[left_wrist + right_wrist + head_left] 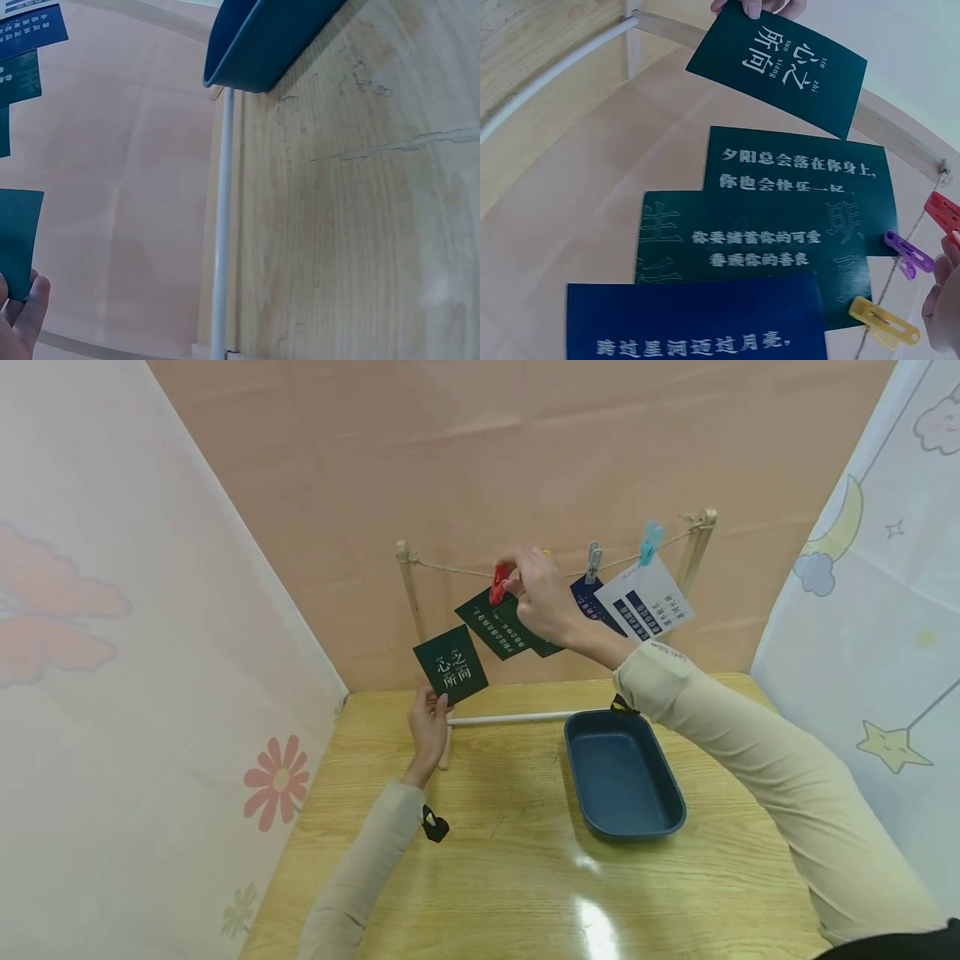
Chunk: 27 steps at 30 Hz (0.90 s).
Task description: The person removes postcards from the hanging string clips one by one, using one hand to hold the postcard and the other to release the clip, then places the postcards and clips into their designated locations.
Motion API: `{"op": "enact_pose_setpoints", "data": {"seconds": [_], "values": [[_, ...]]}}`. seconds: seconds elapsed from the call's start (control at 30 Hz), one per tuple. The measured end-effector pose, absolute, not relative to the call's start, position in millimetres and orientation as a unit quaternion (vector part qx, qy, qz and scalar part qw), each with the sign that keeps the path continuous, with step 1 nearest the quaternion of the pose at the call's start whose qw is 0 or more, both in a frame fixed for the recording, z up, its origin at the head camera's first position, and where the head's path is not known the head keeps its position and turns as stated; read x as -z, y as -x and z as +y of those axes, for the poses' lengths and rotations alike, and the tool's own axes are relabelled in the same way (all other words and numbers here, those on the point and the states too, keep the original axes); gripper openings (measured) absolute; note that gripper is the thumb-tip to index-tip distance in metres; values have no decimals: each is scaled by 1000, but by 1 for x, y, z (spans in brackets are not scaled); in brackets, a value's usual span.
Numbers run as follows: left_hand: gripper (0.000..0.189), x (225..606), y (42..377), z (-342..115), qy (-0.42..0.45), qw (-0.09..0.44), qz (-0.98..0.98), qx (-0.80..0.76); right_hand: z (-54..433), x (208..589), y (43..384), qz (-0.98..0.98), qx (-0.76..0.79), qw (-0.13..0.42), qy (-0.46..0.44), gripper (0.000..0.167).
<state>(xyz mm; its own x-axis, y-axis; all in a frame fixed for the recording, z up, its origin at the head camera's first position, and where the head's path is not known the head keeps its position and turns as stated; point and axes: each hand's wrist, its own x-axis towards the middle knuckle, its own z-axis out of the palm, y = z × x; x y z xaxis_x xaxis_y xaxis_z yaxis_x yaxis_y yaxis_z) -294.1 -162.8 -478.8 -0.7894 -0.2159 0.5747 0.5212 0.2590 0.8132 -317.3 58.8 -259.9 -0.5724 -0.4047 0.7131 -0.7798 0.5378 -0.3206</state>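
Observation:
Between thumb and fingers, my left hand [427,727] holds a dark green card [452,665] with white characters by its lower edge. My right hand [546,600] pinches a red clothespin [945,214] close to the string [453,568]. A second green card [799,161] hangs just beside the held one, clipped by a purple clothespin [909,252]. A yellow clothespin [885,322] grips another green card [750,240]. Further right, a navy card [592,602] hangs from a grey clothespin [593,562] and a white card [647,602] from a light blue one.
Two wooden posts [697,550] carry the sagging string at the back of the wooden table [487,877]. A white rod [517,717] runs low between the stand's sides. In front of it sits a dark blue tray [678,797]. Printed cloth walls [165,710] flank the table.

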Motion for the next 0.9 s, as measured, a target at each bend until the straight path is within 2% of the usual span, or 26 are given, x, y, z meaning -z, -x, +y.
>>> {"op": "enact_pose_setpoints", "data": {"seconds": [0.23,0.47,0.67,0.9], "values": [[17,486,291,-161,109,309,-733,596,65,274,320,-827,-338,276,-355,43],[18,492,288,-160,94,298,-738,598,71,287,316,-836,-344,248,-347,39],[17,501,283,-160,73,261,-757,595,79,302,313,-844,-338,223,-353,33],[18,508,281,-159,84,245,-745,615,90,323,316,-842,-334,195,-377,26]]}}
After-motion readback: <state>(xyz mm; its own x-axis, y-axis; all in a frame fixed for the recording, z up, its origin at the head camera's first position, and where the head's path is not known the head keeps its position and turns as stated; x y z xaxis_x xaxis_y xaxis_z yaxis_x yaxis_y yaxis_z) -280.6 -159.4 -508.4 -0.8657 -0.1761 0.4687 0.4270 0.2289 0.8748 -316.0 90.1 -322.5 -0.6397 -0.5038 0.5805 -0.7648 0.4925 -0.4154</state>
